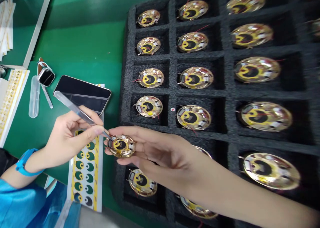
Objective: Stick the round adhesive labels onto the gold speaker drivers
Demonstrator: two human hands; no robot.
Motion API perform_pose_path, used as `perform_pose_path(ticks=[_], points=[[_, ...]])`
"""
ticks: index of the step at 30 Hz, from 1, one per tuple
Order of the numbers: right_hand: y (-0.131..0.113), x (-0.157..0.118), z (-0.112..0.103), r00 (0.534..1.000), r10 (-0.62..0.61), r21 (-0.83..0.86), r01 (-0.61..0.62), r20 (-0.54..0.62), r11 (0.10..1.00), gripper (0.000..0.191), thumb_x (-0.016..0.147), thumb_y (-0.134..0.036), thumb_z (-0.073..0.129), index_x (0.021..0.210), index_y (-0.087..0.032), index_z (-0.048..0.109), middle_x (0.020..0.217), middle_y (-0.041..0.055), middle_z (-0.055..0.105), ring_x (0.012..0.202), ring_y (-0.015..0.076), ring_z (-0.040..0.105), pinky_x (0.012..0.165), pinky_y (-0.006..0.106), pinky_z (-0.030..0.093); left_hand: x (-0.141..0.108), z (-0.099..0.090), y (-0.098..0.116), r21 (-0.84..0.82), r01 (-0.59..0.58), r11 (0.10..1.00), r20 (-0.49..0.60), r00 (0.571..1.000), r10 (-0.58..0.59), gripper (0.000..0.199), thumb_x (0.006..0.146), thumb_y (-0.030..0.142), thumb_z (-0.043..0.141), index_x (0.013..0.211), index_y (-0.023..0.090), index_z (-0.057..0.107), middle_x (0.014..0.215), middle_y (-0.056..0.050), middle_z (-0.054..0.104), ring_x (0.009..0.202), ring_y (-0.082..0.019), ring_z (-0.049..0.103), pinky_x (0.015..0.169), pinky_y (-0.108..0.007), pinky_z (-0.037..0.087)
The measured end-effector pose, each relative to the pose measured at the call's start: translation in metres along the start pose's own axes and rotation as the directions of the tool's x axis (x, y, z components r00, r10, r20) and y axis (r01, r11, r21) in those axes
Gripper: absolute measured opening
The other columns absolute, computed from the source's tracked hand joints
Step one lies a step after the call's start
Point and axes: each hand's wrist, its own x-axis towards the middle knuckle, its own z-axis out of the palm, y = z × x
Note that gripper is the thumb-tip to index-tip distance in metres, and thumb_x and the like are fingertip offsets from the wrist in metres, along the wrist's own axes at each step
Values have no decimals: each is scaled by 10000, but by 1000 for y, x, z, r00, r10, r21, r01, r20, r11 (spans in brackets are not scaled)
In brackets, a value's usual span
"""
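My left hand (72, 129), wearing a blue wristband (25, 163), is closed on metal tweezers (72, 106). The tweezer tips touch the upper left of a round gold part (123, 146), near a small pale piece. My right hand (160, 151) grips this part by its edges between thumb and fingers. A black and yellow inlay shows on its face. Beneath and beside my left hand lies a sheet (84, 174) of black and yellow stickers. The black foam tray (172, 84) holds several similar gold parts in compartments; my right hand and forearm hide some of them.
A phone (83, 93) lies beyond my left hand. A watch (46, 76), a clear plastic case (34, 96) and a thin metal tool (47, 96) lie further left on the green table (82, 48). More sticker sheets (13, 99) are at the far left.
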Motion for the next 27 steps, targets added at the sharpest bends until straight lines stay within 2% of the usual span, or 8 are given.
perform_pose_path(ticks=[4,7,12,17,22,27], points=[[-3,1,1,997,68,-44,-69,-28,997,387,871,-118,556,1235,-231,626,1030,20,752,903,146,723,783,228,608,0,1,-1,6,-15,1000,-4,1000,15,68,830,193,713,795,162,663,808,15,643,665,-89,679,626,-156,571],[1,1,3,996,55,-38,-58,-76,998,372,876,-160,579,1233,-250,636,1029,25,751,876,162,721,760,255,614,0,1,0,22,-11,1000,-10,1000,11,98,824,225,723,778,162,663,797,1,650,652,-104,672,619,-182,579],[9,2,9,986,12,-56,-21,-166,998,276,876,-219,604,1142,-245,672,949,24,757,766,151,704,680,243,602,-1,2,2,45,-3,999,-18,1000,4,145,817,282,736,769,165,666,762,-11,653,659,-128,673,615,-211,585],[6,4,13,981,3,-41,-12,-196,999,227,851,-196,604,1061,-240,676,921,9,760,678,114,679,621,202,582,-1,2,2,29,-10,1000,-3,1000,10,104,826,235,725,787,165,659,771,-12,660,672,-132,679,646,-228,590],[-1,5,14,974,55,-1,-57,-219,998,208,842,-191,598,1034,-233,663,928,7,765,744,121,705,665,202,605,-1,2,3,42,-30,999,0,1000,30,68,832,193,712,794,160,667,771,-7,663,670,-116,679,640,-197,584],[-4,8,16,971,82,11,-82,-227,997,169,840,-201,596,993,-239,657,903,0,760,741,115,709,657,193,611,1,3,3,57,-53,997,-8,999,54,103,825,224,726,767,160,669,763,-12,674,657,-120,680,611,-197,585]])
